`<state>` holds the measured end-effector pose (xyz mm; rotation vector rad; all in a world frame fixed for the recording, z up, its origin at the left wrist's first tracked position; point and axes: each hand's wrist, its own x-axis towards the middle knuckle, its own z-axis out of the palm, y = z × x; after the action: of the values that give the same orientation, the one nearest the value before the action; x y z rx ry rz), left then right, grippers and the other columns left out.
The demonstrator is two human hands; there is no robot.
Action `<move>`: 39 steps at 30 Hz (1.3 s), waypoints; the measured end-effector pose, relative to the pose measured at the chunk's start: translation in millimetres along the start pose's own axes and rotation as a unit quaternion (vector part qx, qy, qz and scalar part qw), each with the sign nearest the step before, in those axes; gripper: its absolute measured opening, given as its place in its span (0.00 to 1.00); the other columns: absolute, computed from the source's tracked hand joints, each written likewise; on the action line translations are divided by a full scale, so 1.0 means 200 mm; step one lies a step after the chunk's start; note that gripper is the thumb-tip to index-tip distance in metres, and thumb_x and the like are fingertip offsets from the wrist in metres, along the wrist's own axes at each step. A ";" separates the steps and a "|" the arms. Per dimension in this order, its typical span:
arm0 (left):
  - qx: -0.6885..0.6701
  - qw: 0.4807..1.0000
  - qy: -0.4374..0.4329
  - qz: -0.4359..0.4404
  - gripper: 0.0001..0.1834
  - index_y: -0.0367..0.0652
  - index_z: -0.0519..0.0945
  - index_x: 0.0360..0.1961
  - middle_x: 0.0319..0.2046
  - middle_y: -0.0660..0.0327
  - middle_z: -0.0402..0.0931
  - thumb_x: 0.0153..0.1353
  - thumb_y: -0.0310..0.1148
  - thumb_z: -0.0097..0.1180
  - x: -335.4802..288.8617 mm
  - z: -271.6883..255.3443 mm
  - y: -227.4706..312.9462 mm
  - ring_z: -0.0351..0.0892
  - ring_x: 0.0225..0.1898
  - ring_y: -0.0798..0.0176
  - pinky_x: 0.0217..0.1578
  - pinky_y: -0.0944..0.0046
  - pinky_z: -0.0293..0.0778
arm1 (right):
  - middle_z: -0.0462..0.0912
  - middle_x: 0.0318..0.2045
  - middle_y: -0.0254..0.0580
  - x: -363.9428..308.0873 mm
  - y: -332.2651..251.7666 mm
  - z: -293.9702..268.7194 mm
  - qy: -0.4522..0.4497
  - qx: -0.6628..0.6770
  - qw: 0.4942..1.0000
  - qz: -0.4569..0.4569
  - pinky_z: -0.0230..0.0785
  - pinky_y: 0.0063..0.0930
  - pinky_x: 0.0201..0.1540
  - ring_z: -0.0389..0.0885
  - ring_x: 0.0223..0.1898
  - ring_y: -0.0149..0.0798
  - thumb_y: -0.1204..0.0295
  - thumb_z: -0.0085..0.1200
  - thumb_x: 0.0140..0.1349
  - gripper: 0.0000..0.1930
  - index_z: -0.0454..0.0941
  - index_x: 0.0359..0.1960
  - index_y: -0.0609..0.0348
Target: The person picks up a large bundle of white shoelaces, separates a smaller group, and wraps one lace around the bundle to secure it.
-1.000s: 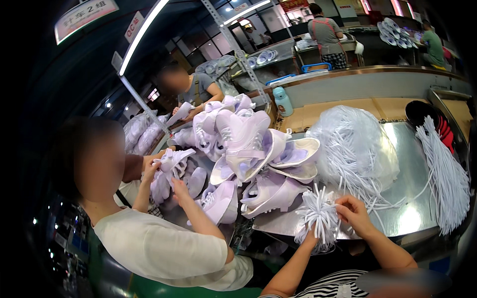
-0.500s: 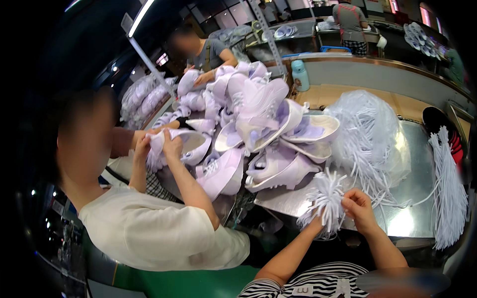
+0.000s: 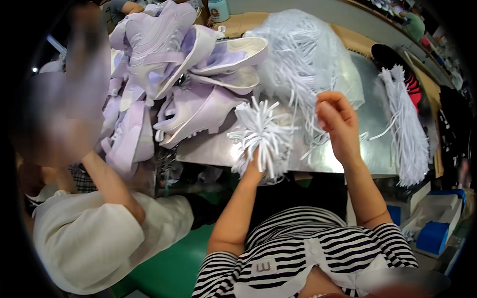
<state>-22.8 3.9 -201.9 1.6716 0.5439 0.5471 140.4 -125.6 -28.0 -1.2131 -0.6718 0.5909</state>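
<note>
Mid-frame, the left hand (image 3: pixel 255 161) grips a tufted white lace bundle (image 3: pixel 265 130) over the shiny metal worktop (image 3: pixel 206 150); the right hand (image 3: pixel 340 119) curls loosely, its hold unclear.

A worker in a black-and-white striped top (image 3: pixel 293 231) holds a splayed bunch of white laces (image 3: pixel 268 126) in the grip of the left hand (image 3: pixel 255 159), partly hidden, over a metal bench (image 3: pixel 201 151). The right hand (image 3: pixel 341 119), half curled, is raised nearby. Pale lilac shoes (image 3: pixel 198 110) are heaped at left, near a clear bag of laces (image 3: pixel 298 49). Another white bundle (image 3: pixel 405 129) lies at right. A co-worker's pale shirt (image 3: pixel 94 243) shows at lower left.
</note>
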 end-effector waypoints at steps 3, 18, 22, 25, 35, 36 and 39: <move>-0.033 0.999 -0.024 0.000 0.23 0.36 0.67 0.60 0.56 0.53 0.70 0.67 0.37 0.44 0.10 0.04 0.10 0.68 0.58 0.58 0.59 0.61 0.62 | 0.77 0.35 0.28 0.02 0.01 0.05 -0.094 -0.154 0.980 -0.081 0.63 0.13 0.32 0.71 0.32 0.19 0.75 0.57 0.58 0.13 0.76 0.46 0.57; -0.043 0.999 -0.004 0.017 0.14 0.36 0.71 0.47 0.42 0.58 0.72 0.63 0.31 0.47 0.05 0.02 0.08 0.71 0.46 0.64 0.45 0.65 0.67 | 0.70 0.21 0.23 0.11 0.10 0.24 -0.113 -0.010 0.989 0.097 0.55 0.15 0.25 0.63 0.23 0.17 0.70 0.55 0.60 0.06 0.74 0.30 0.59; -0.051 0.999 0.010 0.014 0.11 0.36 0.73 0.43 0.38 0.60 0.73 0.62 0.29 0.48 0.06 0.03 0.07 0.73 0.42 0.66 0.40 0.66 0.68 | 0.67 0.18 0.22 0.10 0.14 0.22 -0.101 -0.059 0.988 0.097 0.49 0.14 0.21 0.59 0.19 0.17 0.69 0.53 0.63 0.07 0.75 0.32 0.59; -0.055 0.997 0.018 0.041 0.08 0.37 0.74 0.40 0.35 0.61 0.74 0.61 0.28 0.48 0.09 0.07 0.11 0.74 0.39 0.68 0.37 0.67 0.69 | 0.68 0.18 0.25 0.09 0.09 0.20 -0.133 -0.127 0.980 0.072 0.55 0.16 0.23 0.63 0.21 0.19 0.70 0.53 0.63 0.09 0.77 0.40 0.61; -0.264 0.962 0.069 0.018 0.04 0.39 0.78 0.32 0.28 0.65 0.76 0.59 0.26 0.50 0.09 0.09 0.05 0.74 0.31 0.73 0.31 0.70 0.72 | 0.72 0.27 0.30 0.12 0.08 0.25 -0.183 -0.267 0.937 -0.129 0.59 0.18 0.25 0.66 0.24 0.23 0.72 0.57 0.56 0.09 0.73 0.37 0.59; -0.346 0.935 0.076 0.003 0.05 0.40 0.78 0.33 0.29 0.66 0.76 0.60 0.26 0.50 0.11 0.09 -0.05 0.74 0.31 0.73 0.31 0.70 0.72 | 0.72 0.28 0.28 0.11 0.08 0.26 -0.185 -0.241 0.940 -0.154 0.59 0.17 0.25 0.65 0.25 0.21 0.72 0.57 0.57 0.08 0.72 0.35 0.59; -0.210 0.975 0.070 0.028 0.05 0.40 0.78 0.35 0.30 0.65 0.76 0.60 0.27 0.50 0.12 0.15 0.12 0.74 0.31 0.72 0.32 0.70 0.71 | 0.74 0.29 0.31 0.10 0.11 0.16 -0.187 -0.171 0.967 -0.015 0.62 0.18 0.28 0.69 0.28 0.23 0.72 0.57 0.56 0.08 0.72 0.34 0.58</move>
<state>15.2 -7.7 -180.5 1.2551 0.4456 0.7686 128.3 -85.3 -40.5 -1.4221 -1.1463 0.7054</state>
